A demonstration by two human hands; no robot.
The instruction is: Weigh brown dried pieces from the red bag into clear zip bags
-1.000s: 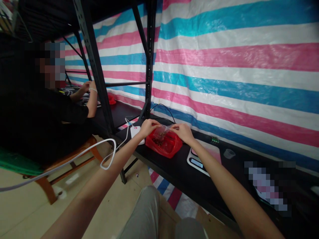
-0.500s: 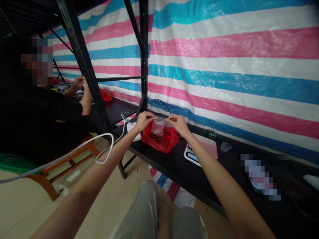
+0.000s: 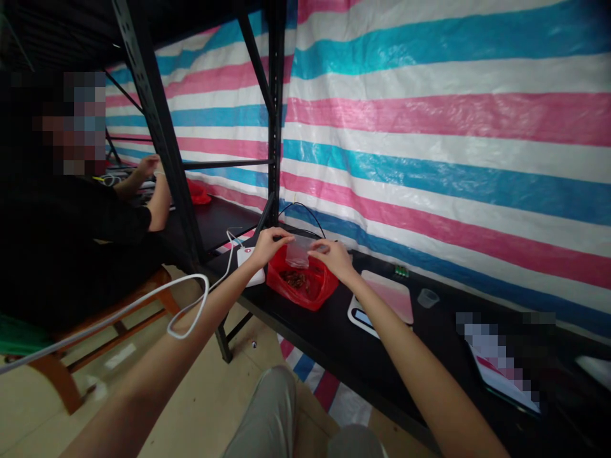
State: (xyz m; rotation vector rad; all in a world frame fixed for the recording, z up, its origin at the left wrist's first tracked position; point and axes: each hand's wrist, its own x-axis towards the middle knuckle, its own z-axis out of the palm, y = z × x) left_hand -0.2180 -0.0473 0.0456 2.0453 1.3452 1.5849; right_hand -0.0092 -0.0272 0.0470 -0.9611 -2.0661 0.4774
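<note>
A small clear plastic bag (image 3: 298, 253) hangs above a red plastic bag (image 3: 305, 299) that lies spread wide on the black table. My left hand (image 3: 270, 247) pinches the clear bag's upper left corner. On the other side my right hand (image 3: 333, 257) has thumb and fingertips closed at its right edge. Many small brown pieces (image 3: 294, 280) lie inside the red bag; what they are is too small to tell. Whether the clear bag holds anything cannot be made out.
Right of the red bag lie a white kitchen scale (image 3: 384, 299), a small clear cup (image 3: 428, 298), green batteries (image 3: 401, 271) and a phone (image 3: 506, 369). A white box (image 3: 251, 267) with a white cable (image 3: 209, 289) is at left. Beyond a black rack post (image 3: 160, 127) sits a co-worker (image 3: 90, 210).
The whole scene sits a little lower in the picture as the view tilts up. Both hands still hold the clear bag over the red one, its lower end now less spread out.
</note>
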